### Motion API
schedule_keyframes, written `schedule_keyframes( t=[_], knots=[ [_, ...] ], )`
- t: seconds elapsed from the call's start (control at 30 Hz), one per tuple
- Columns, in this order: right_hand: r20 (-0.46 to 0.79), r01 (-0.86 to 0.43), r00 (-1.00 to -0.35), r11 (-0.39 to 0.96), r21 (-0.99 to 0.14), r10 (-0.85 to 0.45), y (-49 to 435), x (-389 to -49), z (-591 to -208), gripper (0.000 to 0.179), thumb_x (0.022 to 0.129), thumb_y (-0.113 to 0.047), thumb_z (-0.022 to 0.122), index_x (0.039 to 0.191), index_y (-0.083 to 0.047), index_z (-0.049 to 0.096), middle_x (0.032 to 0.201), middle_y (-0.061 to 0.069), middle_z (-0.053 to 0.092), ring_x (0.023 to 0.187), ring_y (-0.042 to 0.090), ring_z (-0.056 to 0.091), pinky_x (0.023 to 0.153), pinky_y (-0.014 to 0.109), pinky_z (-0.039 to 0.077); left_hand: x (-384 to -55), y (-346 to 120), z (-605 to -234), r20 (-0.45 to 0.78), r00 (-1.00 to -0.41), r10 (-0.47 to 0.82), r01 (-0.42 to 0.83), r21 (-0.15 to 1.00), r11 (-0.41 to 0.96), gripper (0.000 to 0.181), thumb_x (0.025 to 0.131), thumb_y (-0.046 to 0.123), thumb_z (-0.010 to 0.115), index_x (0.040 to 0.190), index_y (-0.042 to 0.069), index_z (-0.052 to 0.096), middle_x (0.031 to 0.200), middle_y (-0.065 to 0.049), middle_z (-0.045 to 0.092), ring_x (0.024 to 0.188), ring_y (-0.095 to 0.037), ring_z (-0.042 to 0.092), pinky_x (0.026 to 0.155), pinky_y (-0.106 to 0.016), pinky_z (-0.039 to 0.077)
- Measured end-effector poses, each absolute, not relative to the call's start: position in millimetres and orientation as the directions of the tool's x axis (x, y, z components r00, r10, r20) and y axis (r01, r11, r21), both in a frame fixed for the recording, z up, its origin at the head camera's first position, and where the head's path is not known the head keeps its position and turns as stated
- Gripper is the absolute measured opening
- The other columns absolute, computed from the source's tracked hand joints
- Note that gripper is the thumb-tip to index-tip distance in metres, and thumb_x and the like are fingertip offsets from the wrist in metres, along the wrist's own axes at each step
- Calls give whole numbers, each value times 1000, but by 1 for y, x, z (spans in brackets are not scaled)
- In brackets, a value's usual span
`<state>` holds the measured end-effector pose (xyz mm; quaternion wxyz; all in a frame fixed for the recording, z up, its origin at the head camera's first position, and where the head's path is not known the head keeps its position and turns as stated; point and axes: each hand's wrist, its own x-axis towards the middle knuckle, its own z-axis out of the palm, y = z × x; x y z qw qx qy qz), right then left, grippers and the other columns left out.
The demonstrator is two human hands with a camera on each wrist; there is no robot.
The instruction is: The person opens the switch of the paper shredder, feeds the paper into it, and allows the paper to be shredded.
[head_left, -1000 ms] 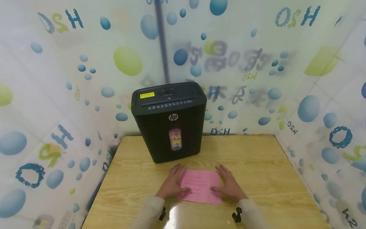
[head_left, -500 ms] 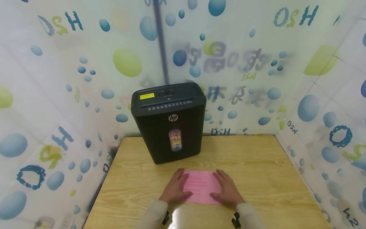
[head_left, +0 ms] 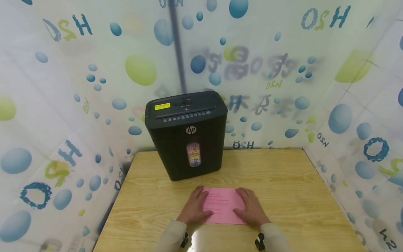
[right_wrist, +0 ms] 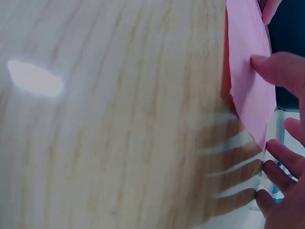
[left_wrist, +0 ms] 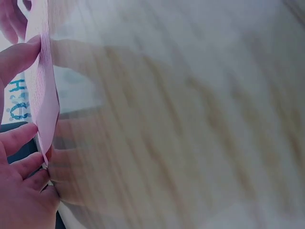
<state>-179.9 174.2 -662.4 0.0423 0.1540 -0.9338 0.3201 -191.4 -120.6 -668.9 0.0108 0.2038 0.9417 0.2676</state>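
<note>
A pink sheet of paper [head_left: 221, 205] with dark ruled or printed lines lies on the table in front of me, between my two hands. My left hand [head_left: 193, 206] rests at its left edge. In the left wrist view the left thumb lies on top of the paper [left_wrist: 44, 81] and the relaxed fingers meet its edge. At the right edge is my right hand [head_left: 252, 206]. Seen from the right wrist, that thumb touches the top of the paper [right_wrist: 250, 62], with spread fingertips at the table beside its corner. Neither hand is curled round the sheet.
Behind the paper, left of centre, stands a black HP paper shredder [head_left: 176, 150] with a small window showing coloured scraps. The wooden table [head_left: 277, 178] reaches patterned wall sheets [head_left: 270, 45] at the back and sides.
My left hand has moved right and further over the paper's left side. The sheet has shifted slightly right. In the last half second the hands have barely moved.
</note>
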Motion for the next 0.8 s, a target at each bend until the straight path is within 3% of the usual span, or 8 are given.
schedule_keyframes(
  t=[0.27,0.47,0.57,0.7,0.8],
  knots=[
    [166,-248,-969,767,-592,-185,166,-185,-658,60,81,-20,85,135,-7,62,129,9,65,124,31,54,107,52,48,-191,-119,-665,74,-921,382,363,517,775,94,73,49,87,150,9,49,166,-16,33,154,-38,30,119,-55,37],
    [84,-110,-994,772,-626,-73,159,-187,-654,43,85,-19,82,124,-7,68,104,3,68,93,17,60,82,40,53,-190,-119,-662,74,-922,381,359,537,763,94,74,47,87,150,9,49,165,-18,32,154,-38,29,120,-56,35],
    [46,-69,-998,794,-604,-51,158,-188,-653,55,82,-28,85,129,-6,65,115,9,66,102,24,60,87,44,55,-190,-118,-662,67,-923,380,354,540,764,94,74,47,87,151,9,48,166,-17,32,154,-38,29,120,-55,35],
    [42,-103,-995,827,-553,-96,158,-188,-650,84,74,-38,90,142,-1,57,141,18,55,129,38,49,107,56,48,-191,-118,-661,54,-926,375,342,543,767,94,74,47,87,151,10,48,167,-16,31,155,-37,28,120,-55,35],
    [43,-122,-992,838,-532,-117,158,-188,-647,90,72,-39,92,143,3,54,141,20,54,128,39,49,107,57,47,-191,-118,-662,59,-927,372,343,538,770,94,74,47,88,151,10,48,166,-16,32,154,-37,29,120,-55,36]
  ],
)
